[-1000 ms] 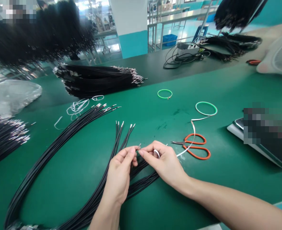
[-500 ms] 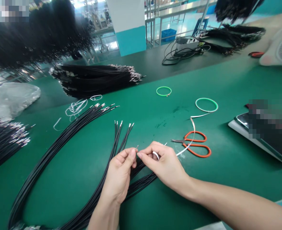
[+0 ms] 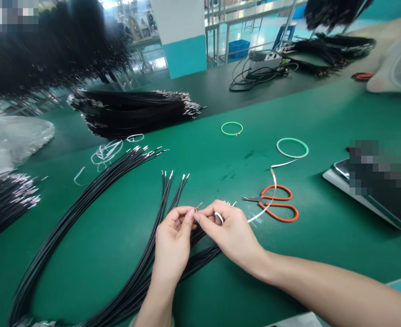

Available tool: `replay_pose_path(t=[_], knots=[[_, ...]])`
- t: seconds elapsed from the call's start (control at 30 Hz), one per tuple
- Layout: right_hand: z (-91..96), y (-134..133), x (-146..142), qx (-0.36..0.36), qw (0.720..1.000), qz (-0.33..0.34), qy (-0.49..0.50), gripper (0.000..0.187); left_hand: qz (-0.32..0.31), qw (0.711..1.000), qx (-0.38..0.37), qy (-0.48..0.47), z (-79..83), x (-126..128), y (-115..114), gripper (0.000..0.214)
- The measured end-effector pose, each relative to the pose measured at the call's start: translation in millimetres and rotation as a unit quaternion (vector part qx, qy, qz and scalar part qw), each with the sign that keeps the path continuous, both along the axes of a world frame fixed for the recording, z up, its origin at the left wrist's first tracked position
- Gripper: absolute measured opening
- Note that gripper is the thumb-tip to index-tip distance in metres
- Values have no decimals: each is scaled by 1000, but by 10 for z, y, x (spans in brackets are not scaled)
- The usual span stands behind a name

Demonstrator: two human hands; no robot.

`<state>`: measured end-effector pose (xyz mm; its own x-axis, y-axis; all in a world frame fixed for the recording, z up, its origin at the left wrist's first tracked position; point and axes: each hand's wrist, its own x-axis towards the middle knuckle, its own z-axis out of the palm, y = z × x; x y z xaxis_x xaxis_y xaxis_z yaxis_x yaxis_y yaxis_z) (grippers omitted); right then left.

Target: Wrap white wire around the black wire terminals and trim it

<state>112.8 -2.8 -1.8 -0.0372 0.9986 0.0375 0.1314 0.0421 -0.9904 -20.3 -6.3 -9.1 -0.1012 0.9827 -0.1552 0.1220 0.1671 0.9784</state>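
Close over the green bench mat (image 3: 323,245), the left hand (image 3: 172,238) pinches a black wire's metal terminal (image 3: 198,206), the right hand (image 3: 231,231) closes on a curl of white tape (image 3: 218,218) beside it; loose wires (image 3: 169,186), tips bare of tape, fan out below, a thick wire bundle (image 3: 132,112) farther off.

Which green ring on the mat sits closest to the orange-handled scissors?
The larger pale-green ring, not the smaller bright-green ring further left; it lies just above the orange-handled scissors, and a white strip runs down from it past them.
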Motion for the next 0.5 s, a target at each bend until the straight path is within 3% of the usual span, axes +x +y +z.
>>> replay_pose_path(t=[0.23,0.5], knots=[[6,-3,1,-10,1000,-5,4,16,7,999,13,44,0,-4,-14,31],[-31,1,5,-34,999,-1,23,22,19,999,-9,27,47,21,-28,35]])
